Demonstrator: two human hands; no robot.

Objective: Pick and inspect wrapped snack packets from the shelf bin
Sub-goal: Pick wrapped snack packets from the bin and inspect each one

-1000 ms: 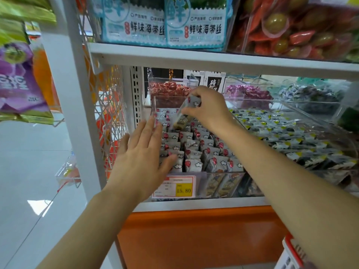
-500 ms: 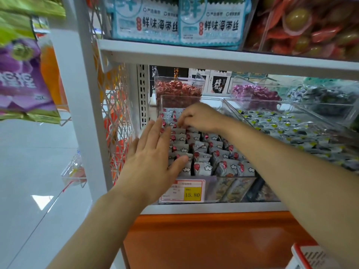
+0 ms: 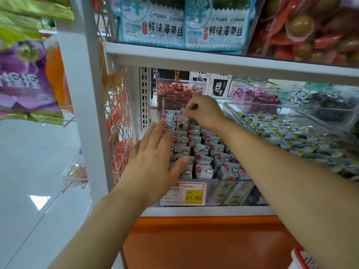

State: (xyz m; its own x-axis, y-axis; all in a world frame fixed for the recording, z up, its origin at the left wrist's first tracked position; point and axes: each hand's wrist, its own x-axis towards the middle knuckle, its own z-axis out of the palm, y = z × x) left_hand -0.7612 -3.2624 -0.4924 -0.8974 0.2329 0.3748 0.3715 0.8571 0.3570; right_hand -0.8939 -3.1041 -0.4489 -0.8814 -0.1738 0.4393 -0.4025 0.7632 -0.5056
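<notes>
- Left hand: flat, fingers straight and together, palm down over the front left corner of the bin. It grips nothing; the thumb tip lies against the front rows of packets.
- Right hand: reached to the back of the same bin, fingers curled, thumb and fingertips pinching the top edge of one packet.
- Held packet: small and part-transparent with dark contents. It hangs from the right hand's pinch just above the rear rows; whether its lower edge touches them cannot be told.
- Snack packets: grey-white wrappers with a red spot and a white cloud print, stood in close rows that fill the bin from front to back.
- Clear bin: a transparent plastic tray on the lower shelf, at its left end.
- Price tag: a red-edged card on the bin's front wall; its yellow panel reads 15.80.
- Neighbouring bin: clear, just to the right, holding grey packets with yellow marks.
- Rear bins: red-wrapped sweets behind the clear bin, purple-wrapped sweets to their right.
- Upper shelf: blue-and-white seaweed packs, and beside them red pouches showing round green items.
- Shelf upright: white, with a wire mesh panel beside it.
- Purple bag: hangs at far left.
- Base panel: orange, below the shelf.
</notes>
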